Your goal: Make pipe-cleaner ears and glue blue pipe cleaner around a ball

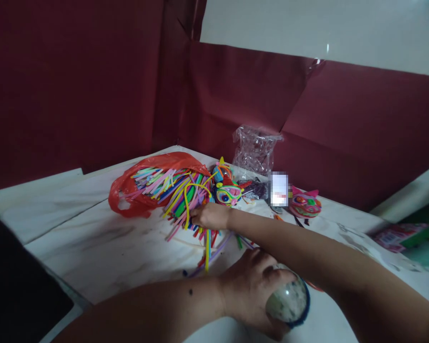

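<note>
My left hand (pixel 255 288) wraps round a clear, glossy rounded thing (pixel 289 300) with a dark blue rim, low in the view. Whether it is a full ball or a dome, I cannot tell. Crossing above it, my right arm stretches leftward, and my right hand (pixel 211 216) has its fingers curled down into a pile of coloured pipe cleaners (pixel 186 202). Its fingertips are partly hidden among them. Many of these sticks spill from a red plastic bag (pixel 119 193). Several loose ones lie between my hands, including a purple one (pixel 219 245).
Colourful decorated figures (pixel 227 193) stand beside the pile, and a pink-eared one (pixel 305 204) sits farther right. Between them is a blurred bright screen (pixel 279 189). Clear plastic packaging (pixel 253 150) leans near the dark red wall (pixel 236 81). The tabletop (pixel 103 247) is white and marbled.
</note>
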Available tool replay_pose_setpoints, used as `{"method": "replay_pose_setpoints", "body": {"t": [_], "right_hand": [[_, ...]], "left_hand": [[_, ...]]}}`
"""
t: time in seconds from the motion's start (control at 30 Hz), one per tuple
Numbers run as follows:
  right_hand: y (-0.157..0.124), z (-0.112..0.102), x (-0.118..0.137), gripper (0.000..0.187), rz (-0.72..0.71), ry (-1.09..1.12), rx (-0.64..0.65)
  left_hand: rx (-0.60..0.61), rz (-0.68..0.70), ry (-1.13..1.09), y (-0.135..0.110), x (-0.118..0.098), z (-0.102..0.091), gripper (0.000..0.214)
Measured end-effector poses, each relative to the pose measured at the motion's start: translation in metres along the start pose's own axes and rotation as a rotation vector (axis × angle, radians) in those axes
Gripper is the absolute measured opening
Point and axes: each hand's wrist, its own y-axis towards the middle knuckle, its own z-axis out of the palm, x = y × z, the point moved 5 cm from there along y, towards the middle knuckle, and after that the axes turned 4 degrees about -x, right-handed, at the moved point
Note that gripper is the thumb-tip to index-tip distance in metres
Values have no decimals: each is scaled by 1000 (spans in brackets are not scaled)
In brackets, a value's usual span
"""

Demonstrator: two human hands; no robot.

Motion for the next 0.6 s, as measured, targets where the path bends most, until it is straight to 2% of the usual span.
{"method": "replay_pose_setpoints", "body": {"t": [0.37,0.6], "right_hand": [[-4,-2,4,23,-46,-18,32],[-6,-15,1,19,-70,57,-45]], "left_hand": [[-11,6,-52,0,2,1,74],[-63,14,-90,1,3,-4,75]]}}
